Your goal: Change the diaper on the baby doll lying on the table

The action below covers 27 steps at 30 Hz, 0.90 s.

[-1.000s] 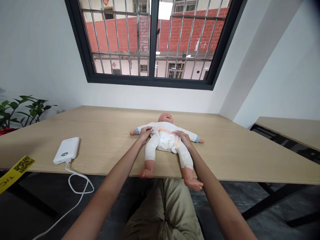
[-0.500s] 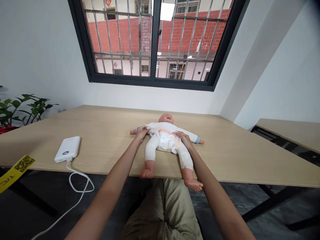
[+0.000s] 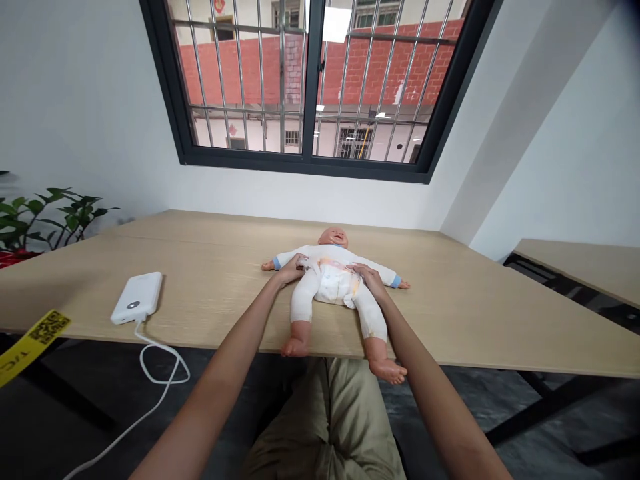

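A baby doll [image 3: 329,253] lies on its back on the table, head toward the window and feet over the near edge. It wears a white suit with blue cuffs and a white diaper [image 3: 334,285] with faint orange marks around its hips. My left hand [image 3: 290,269] is at the diaper's left side by the waist, its fingers closed on the edge there. On the opposite side, my right hand [image 3: 369,276] has its fingers bent onto the diaper's waist edge, wrist resting near the doll's thigh. The fingertips of both hands are partly hidden.
A white power bank [image 3: 137,298] with a white cable [image 3: 165,382] hanging off the edge lies left on the wooden table [image 3: 465,300]. A yellow tag [image 3: 34,348] and a potted plant [image 3: 50,217] are further left. A barred window [image 3: 305,160] is behind.
My left hand has shifted slightly right, inward over the diaper's waist. My right hand and the doll stay about where they were.
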Motion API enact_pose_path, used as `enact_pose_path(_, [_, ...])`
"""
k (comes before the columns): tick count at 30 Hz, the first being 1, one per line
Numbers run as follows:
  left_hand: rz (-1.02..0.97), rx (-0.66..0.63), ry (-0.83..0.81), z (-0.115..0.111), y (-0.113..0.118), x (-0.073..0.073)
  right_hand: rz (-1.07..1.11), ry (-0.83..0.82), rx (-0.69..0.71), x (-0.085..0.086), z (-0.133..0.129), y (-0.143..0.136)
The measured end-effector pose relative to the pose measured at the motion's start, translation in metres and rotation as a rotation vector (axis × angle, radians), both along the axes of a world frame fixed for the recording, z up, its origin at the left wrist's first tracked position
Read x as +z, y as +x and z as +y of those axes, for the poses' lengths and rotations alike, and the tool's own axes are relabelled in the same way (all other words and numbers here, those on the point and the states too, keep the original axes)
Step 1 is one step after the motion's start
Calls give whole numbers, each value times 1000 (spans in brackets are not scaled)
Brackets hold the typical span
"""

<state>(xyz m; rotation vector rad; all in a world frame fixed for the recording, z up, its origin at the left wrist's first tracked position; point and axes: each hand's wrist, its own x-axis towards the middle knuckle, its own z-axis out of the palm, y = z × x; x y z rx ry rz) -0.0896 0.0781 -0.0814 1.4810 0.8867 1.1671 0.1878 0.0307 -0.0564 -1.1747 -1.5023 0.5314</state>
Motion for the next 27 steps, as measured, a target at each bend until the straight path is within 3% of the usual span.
enact_pose_path(4, [96,94,119,5,-2,1,1,-24,5,0,-1,-1])
enact_pose_path(12, [247,19,222,0,-3,3,-16,-45,8,3,-4,1])
enact_pose_path(19, [354,54,246,-6,-19,11,-67,-71,13,8,-6,-3])
enact_pose_path(23, [273,128,254,-11,-16,19,-115,-109,34,10,-6,-5])
enact_pose_path(27, [68,113,200,-14,-6,20,-143,-140,40,11,-8,-5])
